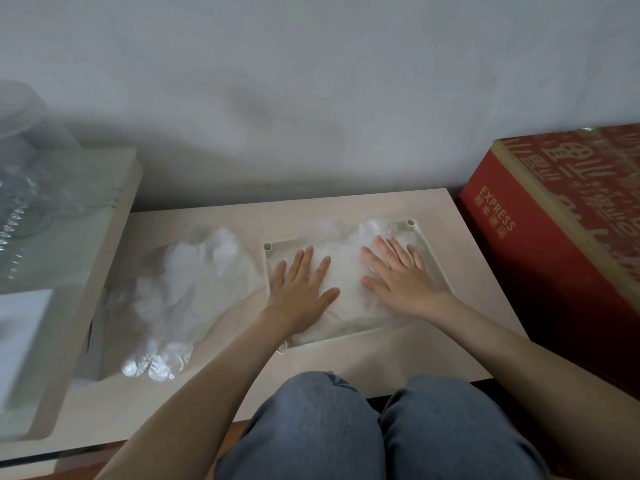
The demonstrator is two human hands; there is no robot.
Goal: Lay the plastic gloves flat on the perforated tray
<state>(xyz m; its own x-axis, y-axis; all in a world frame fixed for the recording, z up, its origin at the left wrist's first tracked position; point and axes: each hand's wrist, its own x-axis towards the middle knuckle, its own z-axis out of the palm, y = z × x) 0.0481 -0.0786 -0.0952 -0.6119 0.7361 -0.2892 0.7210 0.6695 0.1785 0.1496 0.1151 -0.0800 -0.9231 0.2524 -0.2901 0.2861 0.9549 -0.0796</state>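
Note:
A cream perforated tray (434, 258) lies on the low table, right of centre. Clear plastic gloves (346, 271) cover its surface, and some crumpled plastic bunches up at the tray's far side. My left hand (299, 289) presses flat on the gloves over the tray's left half, fingers straight and spread. On the right half, my right hand (398, 275) presses flat the same way. A loose heap of more clear plastic gloves (187, 289) sits on the table to the left of the tray.
A red cardboard box (561, 244) printed EXPRESS stands against the table's right edge. On the left, a raised cream shelf (86, 271) holds a clear plastic container (31, 174). A grey wall rises behind. My knees in jeans (346, 427) meet the table's front edge.

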